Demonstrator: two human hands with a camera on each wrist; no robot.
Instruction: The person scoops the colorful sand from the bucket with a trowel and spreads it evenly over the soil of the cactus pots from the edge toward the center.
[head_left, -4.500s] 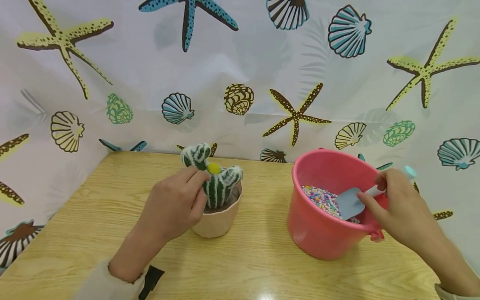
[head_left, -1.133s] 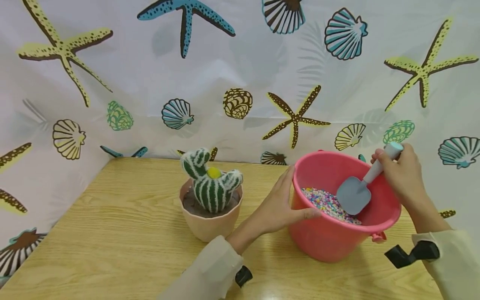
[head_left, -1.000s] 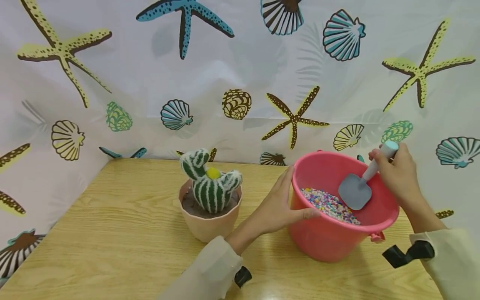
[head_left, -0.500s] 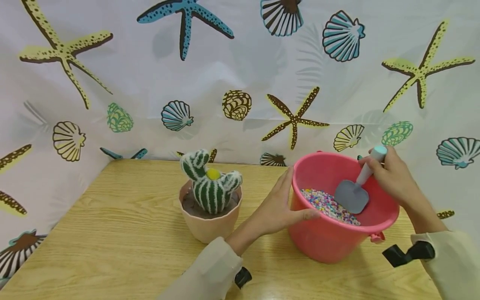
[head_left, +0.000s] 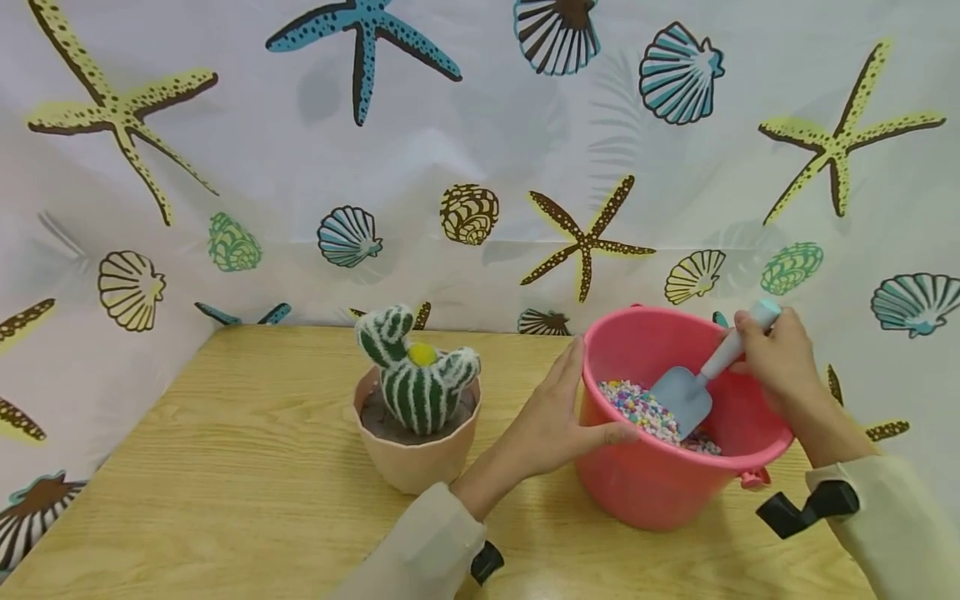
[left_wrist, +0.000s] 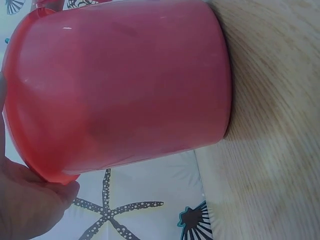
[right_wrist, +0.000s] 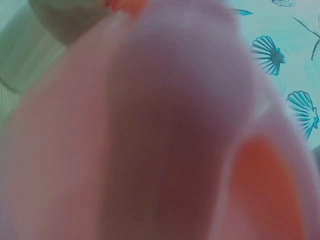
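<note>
From here by the left wrist I'm looking at the outer wall of a red bucket [left_wrist: 125, 85], turned sideways to my eye, its rim to the left and its base against pale wood [left_wrist: 275, 130] on the right. The left hand [left_wrist: 30, 207] comes in at the lower left corner, fingertips touching the rim. Below the bucket, white cloth [left_wrist: 142, 185] shows a spotted starfish [left_wrist: 107, 215] and, near it, part of a dark, striped shell [left_wrist: 194, 220].
</note>
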